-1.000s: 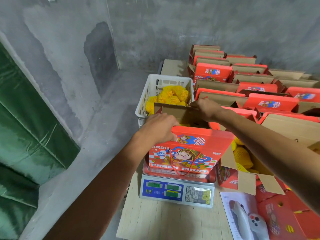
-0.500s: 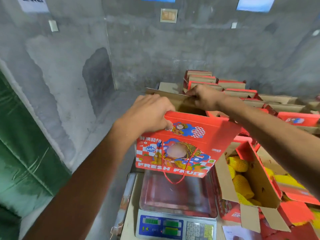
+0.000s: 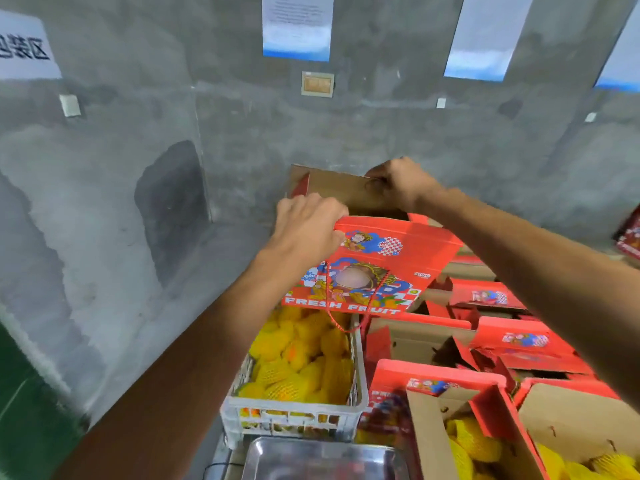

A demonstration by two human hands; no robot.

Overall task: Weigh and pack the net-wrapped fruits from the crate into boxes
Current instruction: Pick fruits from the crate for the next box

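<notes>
Grey concrete wall ahead, red fruit box (image 3: pixel 381 265) held up over the white crate (image 3: pixel 294 410).
Your left hand (image 3: pixel 308 226) grips its near top edge, right hand (image 3: pixel 398 183) pinches the far brown flap; net-wrapped fruits (image 3: pixel 298 358) fill the crate, more sit in open boxes (image 3: pixel 485 427) at right, scale pan (image 3: pixel 325 459) below.

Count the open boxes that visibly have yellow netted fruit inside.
2. One open box sits at the bottom, right of the white crate; another open box is at the bottom right corner. The lifted red box and boxes behind hide their insides.
</notes>
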